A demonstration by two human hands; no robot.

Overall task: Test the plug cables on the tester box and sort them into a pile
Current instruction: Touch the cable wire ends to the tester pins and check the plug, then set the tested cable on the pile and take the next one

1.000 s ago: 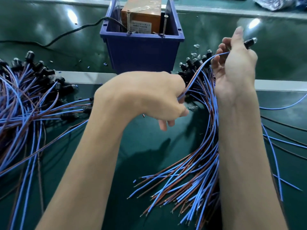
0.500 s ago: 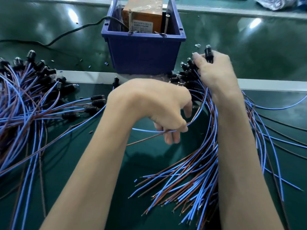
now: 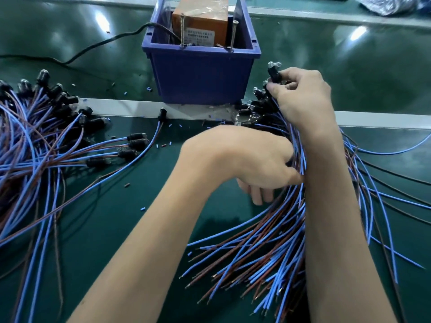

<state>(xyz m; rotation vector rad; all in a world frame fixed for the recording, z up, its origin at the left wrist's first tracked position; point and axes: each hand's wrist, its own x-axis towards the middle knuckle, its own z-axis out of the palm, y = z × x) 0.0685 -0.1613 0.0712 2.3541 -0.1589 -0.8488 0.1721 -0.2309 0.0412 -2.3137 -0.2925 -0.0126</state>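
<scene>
Step in hand, as I read it: pulling one cable out of the untested bundle (image 3: 268, 248) on your right to take it to the tester (image 3: 200, 24).

How to do it well:
- Pinch the plug body, not the wires, so there's no strain on the joint.
- Pull up and away along the wire run. The strands lie crossed, so a sideways tug will likely drag neighbours.
- Use the left hand to pin the rest down and strip out only the one blue/brown pair.
- Get both bare ends free before going to the two upright screws (image 3: 182, 31) at the bin (image 3: 203, 73) rim. I'd guess those are the contacts.
- After that it goes on the pile (image 3: 35, 141) at left, plug end toward the bin like the others.

Right hand (image 3: 300, 94): fingers (image 3: 276, 89) curled tight, pinching one black plug (image 3: 272, 72). It's raised above the other plug heads, just right of the bin.

Left hand (image 3: 251, 159): fingers (image 3: 256, 194) curled, knuckles up. It's pushed into the bundle mid-length, against your right forearm. I can't tell if it has a wire or only touches them, because the contact is hidden.

The rest of the bundle lies fanned on the surface (image 3: 116, 217).
</scene>
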